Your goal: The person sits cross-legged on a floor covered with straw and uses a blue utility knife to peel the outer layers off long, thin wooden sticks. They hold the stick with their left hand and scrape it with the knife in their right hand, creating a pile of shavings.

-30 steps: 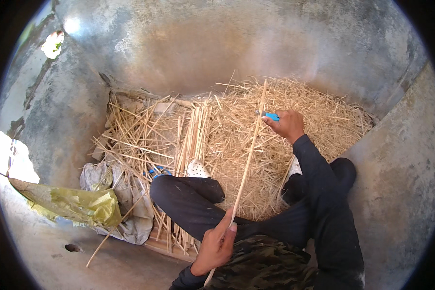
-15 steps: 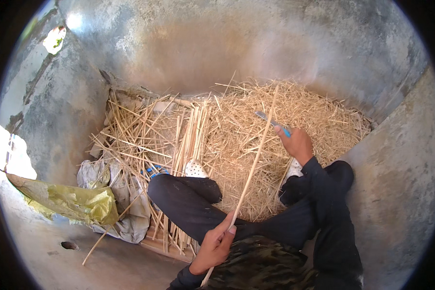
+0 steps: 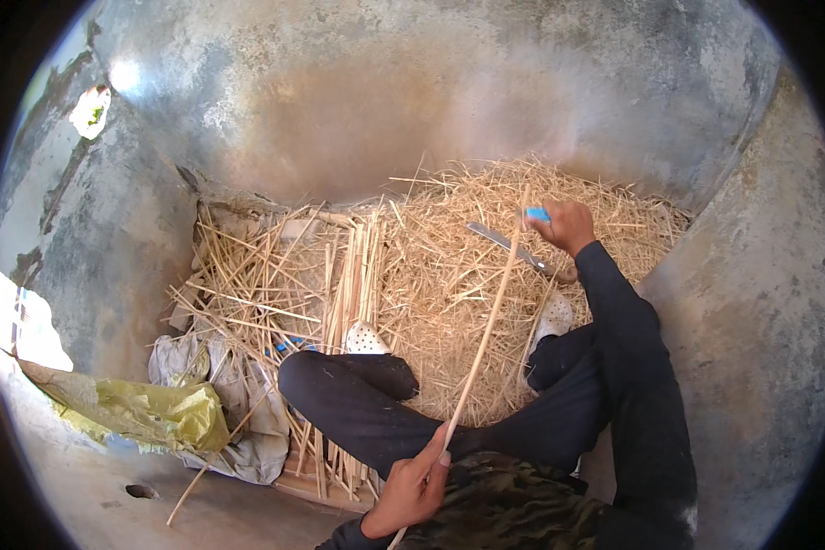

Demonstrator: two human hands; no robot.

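A long pale split stick (image 3: 488, 335) slants from my lap up over the straw-like shavings. My left hand (image 3: 414, 486) is closed round its near part, the thumb along the top. Close to its far end, my right hand (image 3: 564, 226) grips a small blue tool (image 3: 537, 214); the fist hides most of it, and I cannot make out a blade. Just below that hand a knife (image 3: 504, 242) with a grey blade and brown handle lies on the shavings, its blade passing behind the stick.
A heap of shavings (image 3: 614, 215) spreads between my feet, in white dotted shoes (image 3: 365, 339), and the concrete wall (image 3: 385, 101). Loose sticks (image 3: 247, 275) and a neater row of strips (image 3: 359, 275) lie to the left. Yellow-green sacking (image 3: 165, 412) sits beside my left knee.
My right hand has moved away from me, up to the stick's far end, with the blue tool in it. The lying knife's handle is now uncovered. My left hand keeps its hold.
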